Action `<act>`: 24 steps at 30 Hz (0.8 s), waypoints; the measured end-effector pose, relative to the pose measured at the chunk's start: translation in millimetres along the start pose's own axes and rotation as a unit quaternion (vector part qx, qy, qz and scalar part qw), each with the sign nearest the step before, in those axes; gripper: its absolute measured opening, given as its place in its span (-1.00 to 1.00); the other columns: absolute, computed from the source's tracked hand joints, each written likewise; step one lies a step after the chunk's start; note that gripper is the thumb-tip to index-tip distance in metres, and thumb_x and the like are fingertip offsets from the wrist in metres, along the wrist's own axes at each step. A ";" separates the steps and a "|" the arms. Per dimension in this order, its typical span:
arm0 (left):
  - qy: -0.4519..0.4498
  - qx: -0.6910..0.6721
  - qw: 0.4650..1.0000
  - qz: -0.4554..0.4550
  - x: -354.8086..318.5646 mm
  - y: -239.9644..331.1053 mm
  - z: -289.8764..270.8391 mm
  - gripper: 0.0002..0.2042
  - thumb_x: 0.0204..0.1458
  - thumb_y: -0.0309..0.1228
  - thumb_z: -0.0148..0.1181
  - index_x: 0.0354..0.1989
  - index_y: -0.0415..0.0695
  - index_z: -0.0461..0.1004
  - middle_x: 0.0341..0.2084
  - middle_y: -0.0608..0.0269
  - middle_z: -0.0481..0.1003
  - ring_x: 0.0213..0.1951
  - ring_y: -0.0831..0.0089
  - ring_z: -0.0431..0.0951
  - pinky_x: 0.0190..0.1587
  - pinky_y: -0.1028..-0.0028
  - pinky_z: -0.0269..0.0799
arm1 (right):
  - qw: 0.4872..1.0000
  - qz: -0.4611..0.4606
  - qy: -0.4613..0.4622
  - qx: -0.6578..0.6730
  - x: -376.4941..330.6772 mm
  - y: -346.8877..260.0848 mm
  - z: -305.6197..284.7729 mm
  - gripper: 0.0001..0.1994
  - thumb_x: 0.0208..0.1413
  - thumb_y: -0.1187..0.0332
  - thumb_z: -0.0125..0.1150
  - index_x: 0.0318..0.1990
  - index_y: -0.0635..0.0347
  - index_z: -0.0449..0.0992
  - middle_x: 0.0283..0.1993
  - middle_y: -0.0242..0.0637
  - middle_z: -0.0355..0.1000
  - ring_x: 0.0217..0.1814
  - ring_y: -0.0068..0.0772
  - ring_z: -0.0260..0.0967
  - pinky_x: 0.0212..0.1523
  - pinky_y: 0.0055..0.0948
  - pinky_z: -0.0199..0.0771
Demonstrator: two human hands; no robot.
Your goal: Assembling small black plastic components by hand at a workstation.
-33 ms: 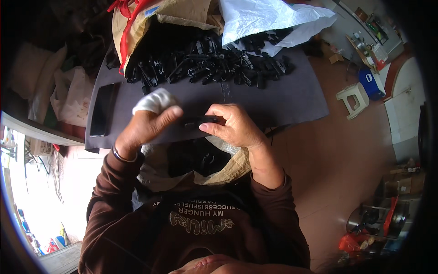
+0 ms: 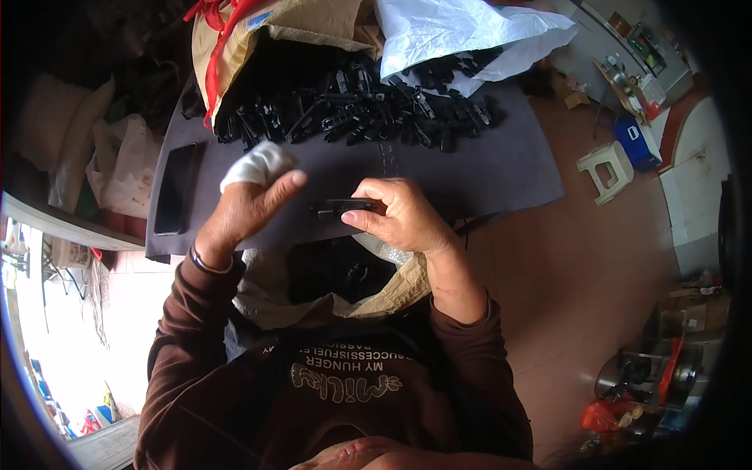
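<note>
My right hand [image 2: 403,215] pinches a slim black plastic part [image 2: 333,207] between thumb and fingers, over the near edge of the dark table. The part points left, and its right end is hidden in my grip. My left hand [image 2: 254,192] hovers to the left of it, touching nothing I can see. A white covering [image 2: 260,166] wraps its fingers, and the bare thumb sticks out apart from them. Farther back lies a heap of similar black parts [image 2: 352,106]. Below my hands, an open sack [image 2: 407,286] at my lap has dark contents.
A tan sack with red ribbon [image 2: 223,63] and a white sack [image 2: 446,39] stand behind the heap. On the table's left [image 2: 486,172] edge-to-edge surface lies a black phone [image 2: 175,188]. A cream stool [image 2: 607,172] and a blue box [image 2: 638,145] are on the floor at right.
My left hand has moved slightly left and away from the black part, showing more of its left end. My right hand keeps its hold in the same place.
</note>
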State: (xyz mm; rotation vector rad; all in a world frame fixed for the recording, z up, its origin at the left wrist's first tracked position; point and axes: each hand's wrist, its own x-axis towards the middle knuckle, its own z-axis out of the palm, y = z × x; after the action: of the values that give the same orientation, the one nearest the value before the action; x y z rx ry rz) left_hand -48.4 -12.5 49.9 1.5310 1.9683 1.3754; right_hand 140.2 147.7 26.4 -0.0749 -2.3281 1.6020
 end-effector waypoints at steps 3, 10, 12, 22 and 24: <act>0.120 0.259 0.949 0.132 24.8 -28.7 2.2 -0.61 -0.17 -0.27 0.43 -0.24 -0.23 0.44 -0.26 0.07 0.48 -0.25 0.11 0.51 -0.18 0.38 0.45 | 0.998 -0.005 -0.049 -0.036 3.1 4.3 8.3 -0.79 0.03 0.33 0.35 -0.35 0.30 0.50 -0.57 -0.40 0.37 -0.54 -0.68 0.26 -0.49 -0.60 0.31; 0.034 0.412 0.901 0.133 68.5 -48.9 18.5 -0.78 -0.17 -0.41 0.29 -0.30 -0.11 0.48 -0.14 0.11 0.46 -0.10 0.09 0.46 -0.11 0.24 0.42 | 0.750 0.116 0.340 -0.556 12.7 29.1 -41.7 -0.56 0.16 0.13 0.07 0.14 0.14 0.34 0.18 -0.03 0.25 0.19 0.06 0.21 0.17 -0.05 0.19; 0.055 0.397 0.901 0.167 67.3 -57.4 24.3 -0.87 -0.07 -0.42 0.17 -0.32 -0.10 0.49 -0.22 0.11 0.48 -0.14 0.08 0.48 -0.16 0.23 0.43 | 0.781 0.128 0.276 -0.545 9.6 39.4 -45.5 -0.57 0.16 0.18 0.07 0.14 0.14 0.35 0.20 -0.05 0.24 0.22 0.03 0.19 0.21 -0.08 0.17; 0.065 0.297 0.941 0.152 13.3 -44.1 26.5 -0.84 0.00 -0.55 0.07 -0.23 -0.16 0.48 -0.32 0.03 0.51 -0.25 0.09 0.53 -0.21 0.29 0.46 | 0.898 -0.050 0.172 -0.401 13.5 21.8 -6.6 -0.57 0.02 0.43 0.22 0.10 0.23 0.39 0.11 0.03 0.32 0.11 0.04 0.32 0.14 -0.20 0.32; 0.079 0.252 0.959 0.107 1.7 -39.1 26.5 -0.83 0.01 -0.55 0.08 -0.20 -0.16 0.47 -0.35 0.01 0.50 -0.30 0.08 0.53 -0.24 0.30 0.46 | 0.878 -0.015 0.177 -0.444 10.2 19.7 -13.9 -0.61 0.00 0.42 0.23 0.04 0.22 0.42 0.01 -0.07 0.39 0.00 -0.01 0.35 0.07 -0.20 0.35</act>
State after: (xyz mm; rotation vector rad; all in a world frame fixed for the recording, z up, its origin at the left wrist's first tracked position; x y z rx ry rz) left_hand -53.3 3.0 5.5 1.9534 2.4507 1.1515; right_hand 131.9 169.8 15.2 -0.4817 -2.5096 0.3323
